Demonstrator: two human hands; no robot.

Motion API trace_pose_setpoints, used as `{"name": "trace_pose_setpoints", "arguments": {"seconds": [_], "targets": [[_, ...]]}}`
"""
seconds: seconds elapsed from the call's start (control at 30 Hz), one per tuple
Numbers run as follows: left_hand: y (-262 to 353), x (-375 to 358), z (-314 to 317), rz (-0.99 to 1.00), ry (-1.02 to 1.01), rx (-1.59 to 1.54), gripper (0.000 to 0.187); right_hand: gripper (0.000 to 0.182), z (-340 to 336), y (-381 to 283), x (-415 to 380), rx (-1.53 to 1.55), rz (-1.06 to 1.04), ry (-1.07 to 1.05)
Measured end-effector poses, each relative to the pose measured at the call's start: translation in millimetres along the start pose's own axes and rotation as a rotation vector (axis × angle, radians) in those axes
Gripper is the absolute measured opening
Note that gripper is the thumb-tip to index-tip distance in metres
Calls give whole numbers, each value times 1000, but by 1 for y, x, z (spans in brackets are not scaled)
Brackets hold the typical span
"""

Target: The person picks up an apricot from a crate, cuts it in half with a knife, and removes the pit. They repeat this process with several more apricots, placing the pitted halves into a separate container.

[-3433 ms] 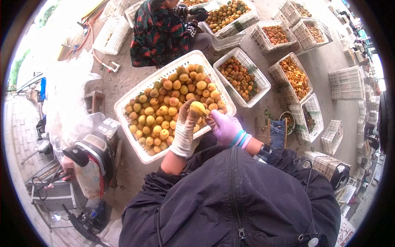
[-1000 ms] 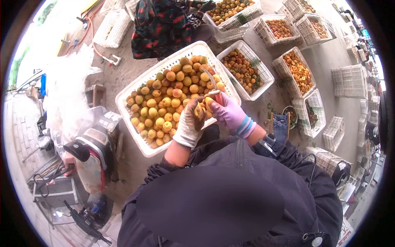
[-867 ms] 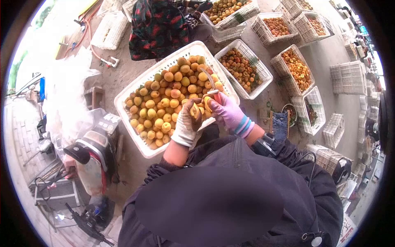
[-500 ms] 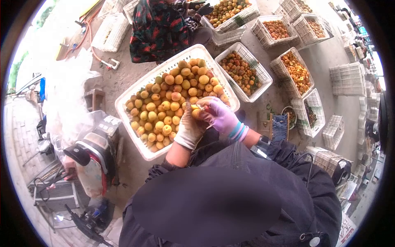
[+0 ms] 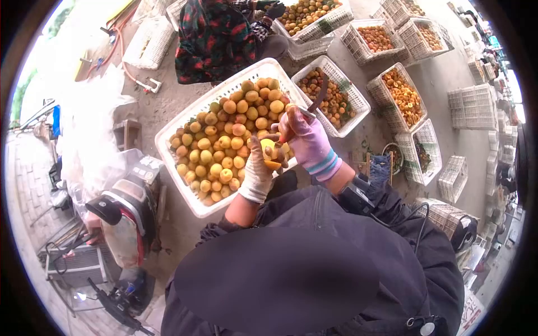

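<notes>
My left hand [image 5: 258,178], in a whitish work glove, is closed around a cut apricot [image 5: 269,147] whose yellow flesh shows. An orange cut piece [image 5: 273,165] sticks out below it, between the fingers. Just right of it, my right hand [image 5: 309,143] wears a pink-purple glove and grips a knife [image 5: 321,95]. The knife's dark curved blade points up and away; the handle is mostly hidden in the fist. Under both hands stands a white plastic crate [image 5: 168,131], filled with whole yellow-orange apricots [image 5: 224,140].
Beyond the crate sits a person in a patterned top [image 5: 216,42], beside another apricot crate [image 5: 325,25]. To the right are a crate of mixed fruit [image 5: 358,120] and a crate of cut apricots [image 5: 404,98]. A scooter [image 5: 126,218] stands on the left.
My right hand has moved up and right, away from the left hand, and the knife blade now shows. The apricot in my left hand now shows its cut flesh.
</notes>
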State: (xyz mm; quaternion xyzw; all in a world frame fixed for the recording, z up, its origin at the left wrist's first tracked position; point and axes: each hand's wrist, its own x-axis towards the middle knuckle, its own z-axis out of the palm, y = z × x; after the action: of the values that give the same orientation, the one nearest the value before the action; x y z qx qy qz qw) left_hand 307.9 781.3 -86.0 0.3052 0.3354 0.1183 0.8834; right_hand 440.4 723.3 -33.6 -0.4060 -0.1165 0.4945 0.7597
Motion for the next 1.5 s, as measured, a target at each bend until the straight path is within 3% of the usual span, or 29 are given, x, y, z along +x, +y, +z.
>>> {"name": "trace_pose_setpoints", "arguments": {"seconds": [0.23, 0.3, 0.43, 0.5, 0.7, 0.77, 0.83, 0.9, 0.93, 0.97, 1.03, 1.07, 1.1, 1.17, 1.2, 1.23, 1.27, 1.3, 1.33, 1.37, 1.43, 1.5], "targets": [[-2, -1, 6, 60, -64, 59, 75, 38, 5, 5, -3, -73, -67, 46], [0, -5, 15, 119, 12, 149, 75, 39, 5, 10, -6, -356, -198, 71], [-2, -7, 15, 153, 65, 203, 75, 41, 18, 1, -10, -358, -239, 28], [4, -12, 20, 128, 5, 75, 73, 46, 17, -3, -2, 204, -9, 61], [2, -10, 7, 36, -3, -6, 68, 46, 0, 7, 7, 626, 151, 91], [6, -9, 10, 23, 47, -98, 67, 47, 2, 7, 6, 465, 164, -18], [16, -9, 11, 7, 120, 159, 64, 46, 0, 10, 6, 443, 197, -42], [8, 4, -2, 77, 215, 146, 62, 35, -6, 11, 8, 36, 146, 19], [11, 7, -8, 154, 222, 206, 63, 29, -7, 16, 13, -358, 167, 133], [15, 8, -14, 231, 226, 268, 64, 29, -9, 20, 8, -530, 79, 87], [16, 8, -21, 246, 214, 309, 62, 27, -14, 30, 7, -719, 214, 192], [14, 11, -24, 327, 229, 388, 61, 26, -15, 38, 8, -497, 200, 229], [11, 15, -28, 408, 244, 468, 60, 26, -18, 43, 9, -500, 197, 230], [5, 17, -46, 564, 290, 787, 50, 27, -23, 40, 9, -384, 371, 326], [-1, 25, -70, 1136, 295, 1416, 46, 28, -26, 38, 7, -356, 402, 302], [5, 13, -45, 829, 284, 937, 40, 30, -25, 40, 6, -331, 424, 288], [10, 7, -19, 499, 189, 406, 38, 32, -40, 42, 5, -83, 475, 256], [11, 6, -7, 560, 140, 465, 40, 34, -39, 66, 9, 200, 547, 152], [15, 6, 4, 700, 86, 717, 40, 35, -40, 70, 8, 361, 607, 77], [15, 0, 15, 556, 0, 668, 48, 37, -38, 66, 8, 525, 670, -13], [25, 9, 25, 931, -40, 1270, 58, 39, -41, 44, -2, 567, 614, 10], [18, 16, 28, 866, -89, 1238, 63, 42, -59, 46, -1, 602, 559, 19]]}}
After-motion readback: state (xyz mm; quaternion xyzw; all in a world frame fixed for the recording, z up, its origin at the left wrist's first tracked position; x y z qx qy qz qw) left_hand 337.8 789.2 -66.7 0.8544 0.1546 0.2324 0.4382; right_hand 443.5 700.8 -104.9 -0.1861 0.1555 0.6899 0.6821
